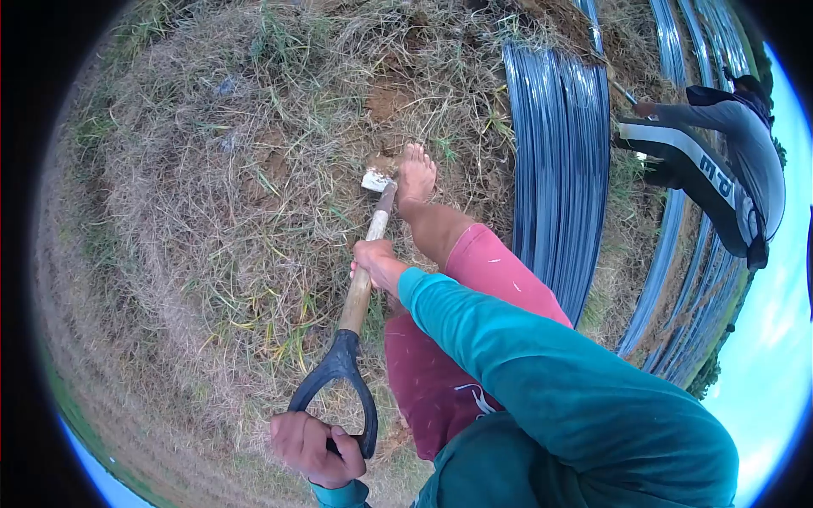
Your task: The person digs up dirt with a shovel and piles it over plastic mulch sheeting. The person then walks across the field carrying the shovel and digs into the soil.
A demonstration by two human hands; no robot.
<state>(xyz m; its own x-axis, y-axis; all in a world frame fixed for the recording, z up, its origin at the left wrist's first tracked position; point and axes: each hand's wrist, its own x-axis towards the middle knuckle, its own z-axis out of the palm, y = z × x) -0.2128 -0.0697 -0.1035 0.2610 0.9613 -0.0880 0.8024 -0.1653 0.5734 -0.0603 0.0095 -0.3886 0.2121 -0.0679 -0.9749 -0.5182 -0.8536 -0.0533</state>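
A shovel (356,306) with a wooden shaft and a black D-shaped handle slants across the middle of the view. My left hand (315,446) is wrapped round the grip of that handle. Further down, my right hand (378,261) closes round the wooden shaft, its arm in a teal sleeve reaching in from the lower right. At the far end, the whitish, dirt-smeared top of the blade (376,180) meets the grassy soil; the rest of the blade is hidden. My bare foot (416,175) is right beside the blade.
Dry, matted grass (195,229) covers the ground, with bare soil (389,102) beyond my foot. Shiny plastic sheeting (559,178) runs in strips on the right. Another person (728,161) bends there, a hand on a long tool handle (622,91).
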